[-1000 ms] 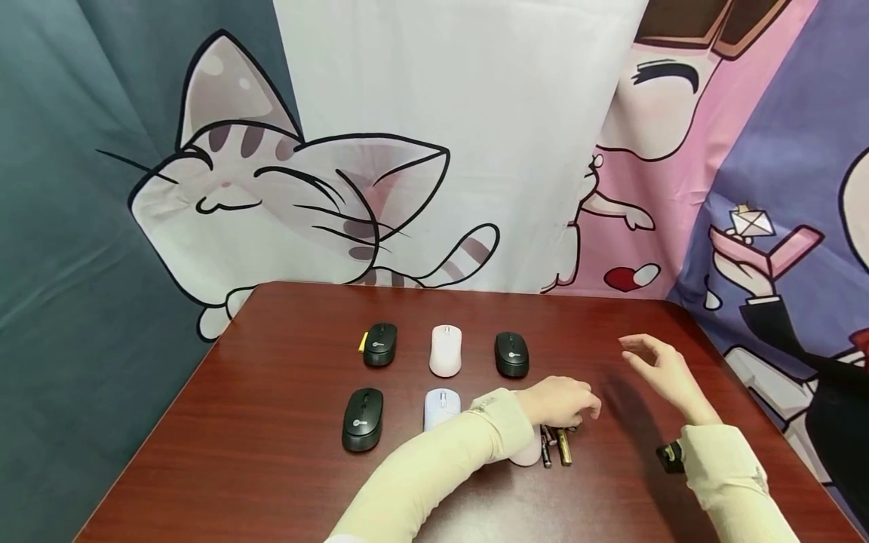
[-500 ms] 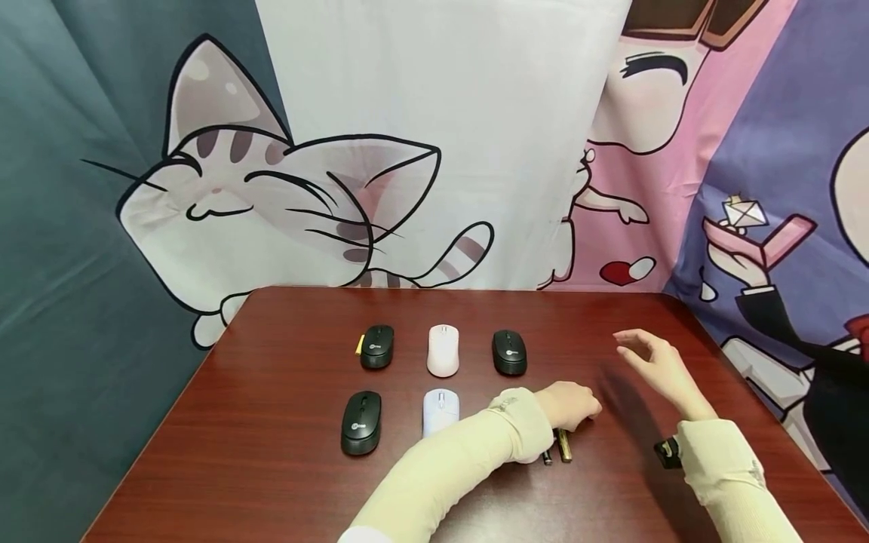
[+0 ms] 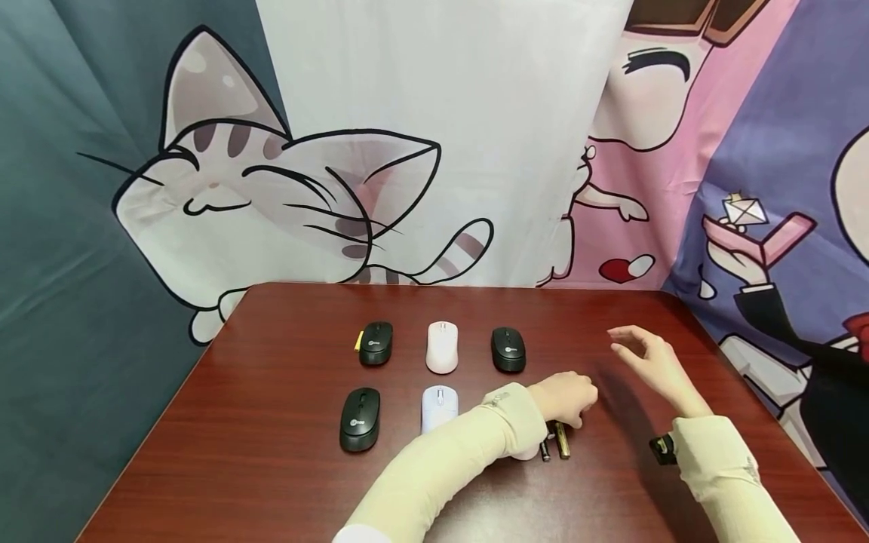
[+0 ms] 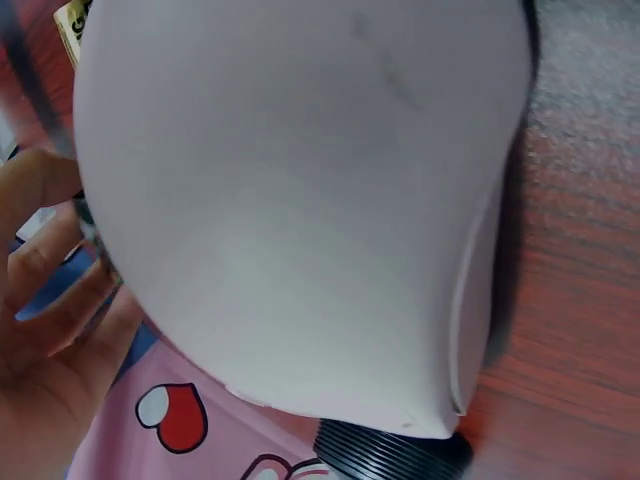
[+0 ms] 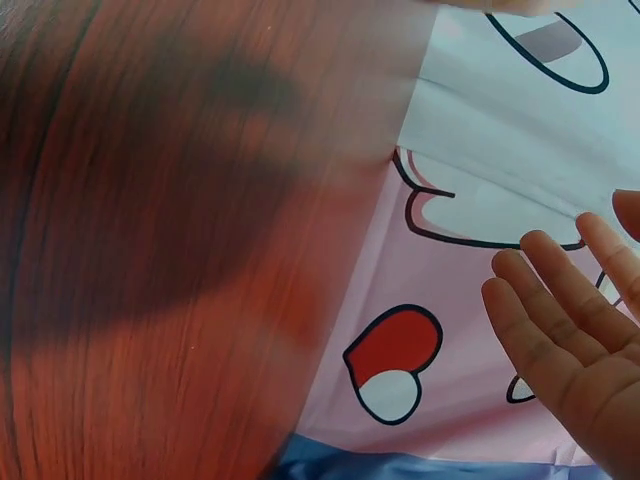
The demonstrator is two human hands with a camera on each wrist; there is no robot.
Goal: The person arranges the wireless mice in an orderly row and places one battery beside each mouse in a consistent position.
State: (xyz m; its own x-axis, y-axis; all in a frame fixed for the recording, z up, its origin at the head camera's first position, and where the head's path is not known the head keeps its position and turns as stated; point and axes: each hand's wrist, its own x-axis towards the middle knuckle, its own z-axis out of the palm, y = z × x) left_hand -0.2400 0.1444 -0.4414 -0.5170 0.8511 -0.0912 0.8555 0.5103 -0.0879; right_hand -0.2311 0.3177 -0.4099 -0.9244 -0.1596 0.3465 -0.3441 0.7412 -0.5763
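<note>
My left hand (image 3: 562, 397) is bent down at a few battery-like cylinders (image 3: 563, 440), one gold and one dark, on the table's right half. Under its cuff, a pale mouse (image 4: 300, 220) is mostly covered in the head view but fills the left wrist view. In that view the left fingers (image 4: 62, 315) curl around a small dark, patterned thing (image 4: 95, 235), probably a battery, partly hidden by the mouse. My right hand (image 3: 653, 363) hovers above the table to the right, fingers loosely bent and holding nothing; the right wrist view shows its fingers (image 5: 560, 320) relaxed.
On the brown table (image 3: 237, 483) stand a black mouse (image 3: 376, 344) with a yellow tag, a white mouse (image 3: 442, 348) and a black mouse (image 3: 508, 349) at the back. Nearer are a black mouse (image 3: 360, 419) and a bluish-white mouse (image 3: 438, 408). A printed curtain (image 3: 462, 113) hangs behind.
My left hand has shifted slightly right since a second ago, its fingers now more curled over the cylinders. My right hand keeps nearly the same pose. The mice have stayed put.
</note>
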